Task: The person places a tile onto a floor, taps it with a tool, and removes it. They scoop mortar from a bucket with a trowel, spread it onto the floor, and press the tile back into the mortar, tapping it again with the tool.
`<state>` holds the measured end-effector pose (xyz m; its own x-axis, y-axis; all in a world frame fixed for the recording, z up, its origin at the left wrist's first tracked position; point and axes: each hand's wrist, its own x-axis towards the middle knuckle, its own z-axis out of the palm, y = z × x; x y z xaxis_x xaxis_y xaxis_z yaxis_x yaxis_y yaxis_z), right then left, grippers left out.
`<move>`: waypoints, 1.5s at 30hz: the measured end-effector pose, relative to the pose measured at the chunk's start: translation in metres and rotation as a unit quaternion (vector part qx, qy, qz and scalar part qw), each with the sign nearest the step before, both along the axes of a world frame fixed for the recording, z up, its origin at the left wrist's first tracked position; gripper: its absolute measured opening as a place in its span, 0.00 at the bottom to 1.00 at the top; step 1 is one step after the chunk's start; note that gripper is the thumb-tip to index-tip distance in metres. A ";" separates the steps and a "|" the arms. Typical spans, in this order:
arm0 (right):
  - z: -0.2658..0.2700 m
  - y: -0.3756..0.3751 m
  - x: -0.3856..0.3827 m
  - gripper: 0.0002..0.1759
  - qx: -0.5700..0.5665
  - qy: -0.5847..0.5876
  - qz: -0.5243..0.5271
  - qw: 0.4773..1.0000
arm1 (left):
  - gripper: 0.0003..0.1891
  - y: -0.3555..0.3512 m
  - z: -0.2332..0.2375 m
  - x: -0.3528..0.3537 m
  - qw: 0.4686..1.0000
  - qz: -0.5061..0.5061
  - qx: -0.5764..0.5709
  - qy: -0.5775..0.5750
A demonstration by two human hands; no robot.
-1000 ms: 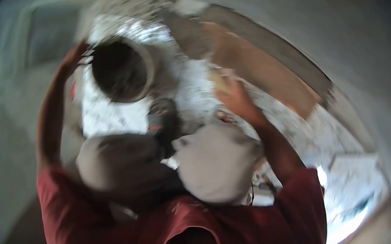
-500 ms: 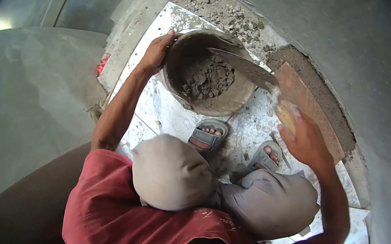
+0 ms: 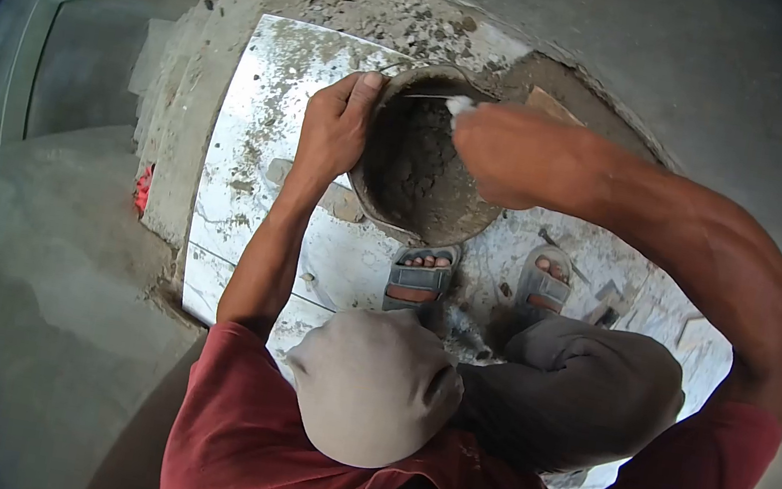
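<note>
Left hand [image 3: 336, 125] grasps pan [image 3: 368, 209] rim; right hand [image 3: 506, 150] clenched on trowel [image 3: 458, 105] over mortar [image 3: 418, 166]. Smeared white floor tiles [image 3: 263, 89]; rubble [image 3: 396, 7] by concrete wall [image 3: 737, 94].

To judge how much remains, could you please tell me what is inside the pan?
Lumpy mortar lies in the pan; the right hand and its trowel hide the right side.

Hands: two, left hand [image 3: 335, 130] and right hand [image 3: 501, 150]; one mortar pan [image 3: 366, 190]; one trowel [image 3: 423, 96], mostly hidden. Sandals: two, left sandal [image 3: 416, 281] and right sandal [image 3: 543, 290], one foot in each. Grey-clad knees: two, left knee [image 3: 375, 384], right knee [image 3: 581, 394]; one red scrap [image 3: 142, 189].
</note>
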<state>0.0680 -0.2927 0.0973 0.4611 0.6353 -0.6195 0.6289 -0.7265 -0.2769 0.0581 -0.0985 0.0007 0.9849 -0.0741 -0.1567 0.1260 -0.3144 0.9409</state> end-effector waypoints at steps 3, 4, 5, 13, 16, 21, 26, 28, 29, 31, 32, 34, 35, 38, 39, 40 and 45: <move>0.007 0.008 -0.014 0.05 0.038 -0.100 0.050 0.993 | 0.22 -0.006 -0.004 0.005 0.999 -0.029 -0.008 -0.017; -0.001 0.009 -0.023 0.05 0.031 -0.100 0.038 0.994 | 0.22 -0.008 -0.004 0.007 0.999 -0.035 0.000 -0.036; -0.014 0.010 -0.037 0.07 0.044 -0.162 0.037 0.985 | 0.22 -0.010 -0.006 0.009 0.999 -0.044 -0.003 -0.029; -0.010 -0.019 -0.092 0.25 -0.068 -0.293 0.035 0.953 | 0.24 -0.050 0.014 0.014 0.996 -0.091 -0.011 -0.004; 0.006 -0.033 -0.083 0.25 -0.024 -0.179 -0.041 0.983 | 0.23 -0.056 0.009 0.015 0.995 -0.064 -0.074 0.028; -0.002 -0.065 -0.063 0.18 0.019 -0.238 -0.126 0.963 | 0.21 -0.043 0.006 0.023 0.998 -0.051 -0.010 -0.037; -0.056 -0.073 -0.035 0.23 -0.094 0.011 -0.256 0.962 | 0.20 -0.049 0.005 0.009 0.999 -0.014 -0.042 -0.004; -0.101 -0.086 -0.064 0.23 0.034 0.100 -0.312 0.944 | 0.20 -0.041 0.008 0.007 0.999 -0.005 -0.054 0.005; -0.114 -0.089 -0.075 0.23 0.155 0.188 -0.363 0.899 | 0.20 -0.038 0.007 0.005 0.999 -0.006 -0.048 0.005; -0.085 -0.067 -0.081 0.26 0.116 0.317 -0.441 0.832 | 0.20 -0.030 0.001 0.002 0.999 0.015 -0.044 -0.012; -0.097 -0.068 -0.097 0.26 0.169 0.214 -0.369 0.888 | 0.20 -0.030 0.002 -0.001 0.998 0.018 -0.052 -0.009; -0.074 -0.062 -0.104 0.26 0.088 0.202 -0.326 0.919 | 0.20 -0.033 0.003 -0.005 0.997 0.032 -0.069 -0.002; -0.058 -0.063 -0.104 0.26 -0.001 0.185 -0.282 0.941 | 0.20 -0.035 0.003 -0.007 0.995 0.046 -0.093 0.004; -0.009 -0.076 -0.096 0.27 -0.028 -0.017 -0.196 0.980 | 0.20 -0.040 0.005 -0.003 0.996 0.046 -0.071 0.004; 0.000 -0.077 -0.087 0.27 -0.026 -0.016 -0.193 0.981 | 0.20 -0.040 0.005 -0.002 0.998 0.024 -0.053 -0.004; 0.005 -0.077 -0.076 0.27 -0.044 -0.056 -0.211 0.975 | 0.20 -0.046 0.005 -0.003 0.998 0.019 -0.065 -0.004; -0.081 -0.095 -0.068 0.24 -0.062 -0.050 -0.237 0.968 | 0.19 -0.064 0.005 -0.006 0.997 0.016 -0.072 0.004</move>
